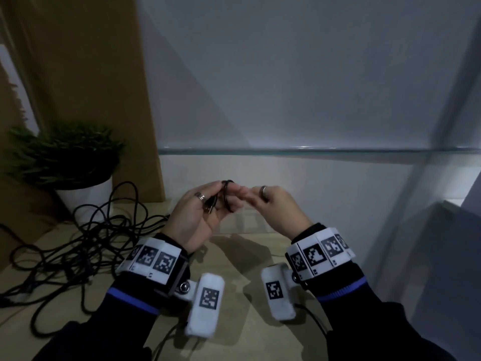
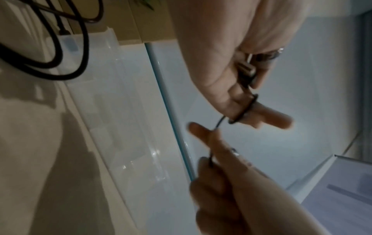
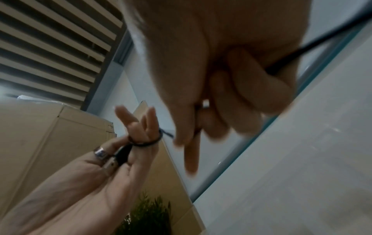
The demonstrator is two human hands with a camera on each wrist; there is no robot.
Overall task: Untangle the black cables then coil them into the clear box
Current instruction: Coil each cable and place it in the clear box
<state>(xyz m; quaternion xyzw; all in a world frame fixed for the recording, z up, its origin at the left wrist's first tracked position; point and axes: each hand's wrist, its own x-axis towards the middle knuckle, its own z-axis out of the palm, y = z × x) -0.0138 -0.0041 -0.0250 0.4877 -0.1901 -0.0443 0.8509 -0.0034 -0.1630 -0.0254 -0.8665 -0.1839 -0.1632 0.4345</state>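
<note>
Winding a black cable point(image 1: 227, 195) around left hand point(image 1: 200, 217) fingers point(image 3: 138, 125), right hand point(image 1: 276, 207) pinching the strand, loops apparently small enough to slip off if tension drops.

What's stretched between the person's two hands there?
A short run of thin black cable spans the gap, from the loops wound around the left hand's fingers to the right hand's pinch. The left wrist view shows it best.
</note>
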